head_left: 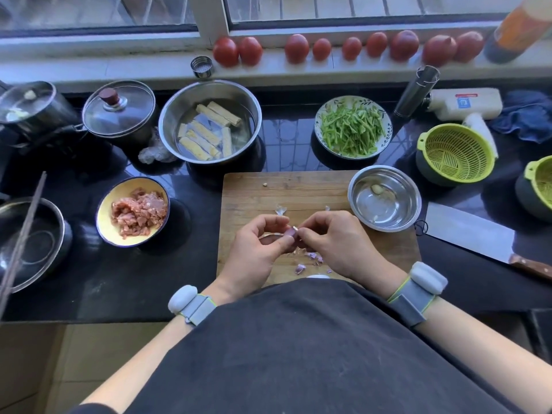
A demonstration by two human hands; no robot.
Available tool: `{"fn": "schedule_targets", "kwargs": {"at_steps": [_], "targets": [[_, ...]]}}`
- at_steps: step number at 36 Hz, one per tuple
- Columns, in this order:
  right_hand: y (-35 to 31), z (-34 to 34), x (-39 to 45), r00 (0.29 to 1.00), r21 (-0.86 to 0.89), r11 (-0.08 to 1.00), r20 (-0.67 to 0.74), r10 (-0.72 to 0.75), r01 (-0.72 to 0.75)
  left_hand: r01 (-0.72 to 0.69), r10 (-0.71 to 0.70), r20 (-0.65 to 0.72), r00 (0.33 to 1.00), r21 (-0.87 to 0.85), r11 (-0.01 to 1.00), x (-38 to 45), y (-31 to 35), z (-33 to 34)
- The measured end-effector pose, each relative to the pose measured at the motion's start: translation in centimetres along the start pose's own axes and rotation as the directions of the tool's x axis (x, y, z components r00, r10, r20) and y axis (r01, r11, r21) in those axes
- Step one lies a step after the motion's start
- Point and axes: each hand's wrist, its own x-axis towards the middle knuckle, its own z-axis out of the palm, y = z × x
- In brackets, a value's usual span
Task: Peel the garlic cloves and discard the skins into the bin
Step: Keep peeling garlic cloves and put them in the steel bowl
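Observation:
Over the wooden cutting board [298, 189], my left hand [257, 249] and my right hand [337, 243] meet around one purplish garlic clove [290, 232]. Both hands pinch it with their fingertips; most of the clove is hidden by the fingers. Purple and white skin scraps [312, 258] lie on the board just below the hands, and another scrap [280, 210] lies above them. A small steel bowl [385, 174] at the board's right corner holds peeled cloves [377, 189]. No bin is in view.
A cleaver [469, 234] lies right of the board. A yellow bowl of minced meat [103, 210] sits to the left, a steel basin of soaking tofu sticks [209, 88] and a plate of green strips [354, 127] behind. Green colanders [454, 153] stand at right, pots at left.

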Motion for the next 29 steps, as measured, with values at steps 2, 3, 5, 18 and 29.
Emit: {"fn": "schedule_targets", "kwargs": {"at_steps": [2, 3, 5, 18, 29], "targets": [[-0.06, -0.15, -0.02, 1.0, -0.088, 0.996, 0.009, -0.022, 0.023, 0.037, -0.038, 0.026, 0.999, 0.017, 0.999, -0.1, 0.1, 0.0], [-0.1, -0.21, -0.04, 0.999, -0.128, 0.991, 0.015, -0.029, 0.031, 0.051, -0.052, 0.04, 0.998, 0.024, 0.998, -0.15, 0.13, -0.02], [-0.14, -0.24, -0.04, 0.999, -0.19, 0.981, 0.022, -0.045, 0.049, 0.064, -0.065, 0.043, 0.997, 0.025, 0.998, -0.29, 0.26, -0.02], [0.15, 0.49, 0.01, 0.998, -0.093, 0.995, -0.056, -0.037, 0.031, 0.008, -0.008, 0.007, 1.0, 0.031, 0.999, -0.55, 0.09, 0.68], [0.27, 0.15, -0.24, 0.992, 0.001, 0.995, -0.084, -0.096, 0.096, -0.02, 0.02, -0.002, 1.0, -0.109, 0.994, -0.1, 0.08, 0.48]]}}
